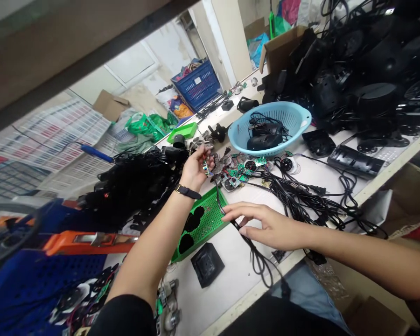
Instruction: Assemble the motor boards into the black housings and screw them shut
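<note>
One small circuit board (206,167) is resting in your left hand (196,171), where your thumb and curled fingers are pinching it above the middle of the bench (233,280). Just below it a black cable (219,200) is coming away from beside that hand; whether it is joining the board you are hiding with your fingers, so I cannot tell. Its long axis is slanting from your left hand down and rightward to your right hand (266,226), which is loosely catching it between thumb and fingertips. You are thus having the left hand nearer the cable's board end and the right nearer its looped bundle, which is hanging toward the bench's front edge. Under this span a green tray (206,237) is lying to the left, holding dark round pieces and small bits, with a black square part (207,264) sitting just beside its near end. Beyond your hands, circuit boards and small speakers (243,172) are lying in a heap, black cords (301,200) are spreading to the right, and a light-blue basket (235,136) is standing behind them, holding black casings and leads.
</note>
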### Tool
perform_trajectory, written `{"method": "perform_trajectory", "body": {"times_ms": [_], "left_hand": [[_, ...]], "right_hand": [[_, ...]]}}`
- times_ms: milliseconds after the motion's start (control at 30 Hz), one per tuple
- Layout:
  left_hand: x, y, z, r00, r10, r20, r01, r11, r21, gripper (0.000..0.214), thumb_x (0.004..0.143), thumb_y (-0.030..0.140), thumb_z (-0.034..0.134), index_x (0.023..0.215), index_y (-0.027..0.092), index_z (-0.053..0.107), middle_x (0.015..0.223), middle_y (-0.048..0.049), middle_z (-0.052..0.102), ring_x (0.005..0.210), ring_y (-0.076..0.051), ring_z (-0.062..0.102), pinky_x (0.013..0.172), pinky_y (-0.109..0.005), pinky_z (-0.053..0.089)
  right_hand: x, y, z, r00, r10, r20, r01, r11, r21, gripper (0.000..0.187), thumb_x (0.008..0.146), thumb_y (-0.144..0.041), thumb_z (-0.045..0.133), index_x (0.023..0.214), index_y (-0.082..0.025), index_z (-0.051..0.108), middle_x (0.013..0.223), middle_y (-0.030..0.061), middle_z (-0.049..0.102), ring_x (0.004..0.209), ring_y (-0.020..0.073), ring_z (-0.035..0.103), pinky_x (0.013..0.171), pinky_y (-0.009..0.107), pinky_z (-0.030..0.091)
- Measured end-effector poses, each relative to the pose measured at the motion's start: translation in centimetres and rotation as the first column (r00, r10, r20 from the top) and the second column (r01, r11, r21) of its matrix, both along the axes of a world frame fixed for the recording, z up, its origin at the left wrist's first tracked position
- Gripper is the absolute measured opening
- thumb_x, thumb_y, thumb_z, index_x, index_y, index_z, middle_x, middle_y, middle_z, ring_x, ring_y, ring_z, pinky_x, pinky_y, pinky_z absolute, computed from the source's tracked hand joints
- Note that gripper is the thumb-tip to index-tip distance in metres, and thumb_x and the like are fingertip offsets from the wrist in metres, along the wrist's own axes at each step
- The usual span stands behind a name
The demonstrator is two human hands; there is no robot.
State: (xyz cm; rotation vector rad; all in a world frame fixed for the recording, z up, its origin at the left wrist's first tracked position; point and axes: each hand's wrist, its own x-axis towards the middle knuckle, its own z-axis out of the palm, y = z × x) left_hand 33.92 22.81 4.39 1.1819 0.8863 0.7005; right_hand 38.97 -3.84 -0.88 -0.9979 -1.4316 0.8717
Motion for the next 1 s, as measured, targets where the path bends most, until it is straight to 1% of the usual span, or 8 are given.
{"method": "perform_trajectory", "body": {"times_ms": [100, 200, 300, 400, 500, 667, 833, 1000], "left_hand": [[-2.1, -1.2, 2.0, 0.991, 0.036, 0.127, -0.045, 0.997, 0.065, 0.023, 0.096, 0.025, 0.06, 0.075, 0.017, 0.065, 0.075, -0.0002, 0.067, 0.07, -0.013, 0.065, 0.069, -0.025, 0.053], [-5.4, -4.0, 3.3, 0.96, -0.018, 0.28, -0.02, 0.991, 0.131, 0.028, 0.096, 0.02, 0.055, 0.069, 0.016, 0.065, 0.076, -0.0025, 0.067, 0.079, -0.016, 0.068, 0.08, -0.03, 0.057], [-9.4, -8.3, 3.6, 0.943, -0.07, 0.326, 0.033, 0.993, 0.117, 0.026, 0.092, 0.021, 0.06, 0.067, 0.017, 0.063, 0.075, -0.0027, 0.064, 0.085, -0.018, 0.068, 0.085, -0.034, 0.059], [-13.2, -13.1, 3.2, 0.957, -0.128, 0.261, 0.126, 0.992, 0.026, 0.023, 0.087, 0.028, 0.07, 0.069, 0.017, 0.062, 0.076, -0.0026, 0.062, 0.086, -0.022, 0.068, 0.089, -0.045, 0.063], [-16.3, -17.4, 2.5, 0.947, -0.2, 0.25, 0.229, 0.969, -0.096, 0.029, 0.083, 0.037, 0.081, 0.071, 0.017, 0.063, 0.08, -0.003, 0.062, 0.088, -0.025, 0.068, 0.08, -0.048, 0.066], [-20.2, -21.8, 0.1, 0.949, -0.196, 0.246, 0.233, 0.964, -0.131, 0.025, 0.081, 0.04, 0.087, 0.086, 0.019, 0.076, 0.095, -0.0045, 0.069, 0.092, -0.022, 0.068, 0.071, -0.036, 0.068], [-23.4, -23.6, -3.4, 0.959, -0.173, 0.226, 0.212, 0.964, -0.158, 0.026, 0.084, 0.039, 0.085, 0.095, 0.016, 0.078, 0.095, -0.0053, 0.071, 0.087, -0.017, 0.07, 0.083, -0.031, 0.066], [-25.5, -24.0, -6.0, 0.962, 0.035, 0.272, 0.048, 0.955, -0.294, 0.032, 0.085, 0.041, 0.083, 0.101, 0.019, 0.068, 0.106, -0.0058, 0.067, 0.098, -0.022, 0.069, 0.078, -0.037, 0.068]], "right_hand": [[0.0, -0.8, 0.2, 0.998, 0.056, -0.03, -0.058, 0.995, -0.077, 0.036, 0.096, -0.015, 0.057, 0.129, -0.024, 0.068, 0.144, 0.0068, 0.062, 0.125, 0.022, 0.064, 0.099, 0.036, 0.057], [0.1, -1.4, 0.5, 0.992, -0.097, -0.083, 0.085, 0.986, -0.142, 0.035, 0.098, -0.024, 0.057, 0.132, -0.025, 0.063, 0.134, 0.0078, 0.066, 0.113, 0.0229, 0.067, 0.084, 0.034, 0.061], [-0.3, -1.6, 1.0, 0.953, -0.252, -0.168, 0.239, 0.967, -0.093, 0.035, 0.099, -0.03, 0.06, 0.134, -0.027, 0.057, 0.14, 0.0093, 0.061, 0.12, 0.0253, 0.064, 0.096, 0.041, 0.059], [-1.4, -1.5, 2.0, 0.942, -0.244, -0.232, 0.238, 0.97, -0.055, 0.043, 0.099, -0.036, 0.064, 0.14, -0.03, 0.051, 0.15, 0.009, 0.052, 0.123, 0.0257, 0.062, 0.104, 0.044, 0.055], [-3.1, -1.3, 2.7, 0.955, -0.143, -0.262, 0.127, 0.989, -0.078, 0.052, 0.098, -0.044, 0.069, 0.144, -0.032, 0.048, 0.154, 0.0081, 0.048, 0.12, 0.0242, 0.062, 0.102, 0.041, 0.056], [-6.3, -0.3, 1.1, 0.897, 0.084, -0.434, -0.173, 0.97, -0.169, 0.045, 0.094, -0.044, 0.076, 0.133, -0.026, 0.061, 0.121, 0.0059, 0.07, 0.103, 0.0207, 0.067, 0.096, 0.037, 0.057], [-9.0, 0.5, -1.6, 0.858, 0.097, -0.505, -0.242, 0.942, -0.231, 0.035, 0.088, -0.032, 0.083, 0.12, -0.026, 0.071, 0.121, 0.0035, 0.071, 0.108, 0.0188, 0.067, 0.096, 0.032, 0.056], [-10.9, 0.5, -2.8, 0.94, 0.117, -0.321, -0.18, 0.969, -0.172, 0.041, 0.091, -0.022, 0.081, 0.129, -0.03, 0.07, 0.138, 0.0034, 0.065, 0.126, 0.0189, 0.062, 0.11, 0.034, 0.051]]}}
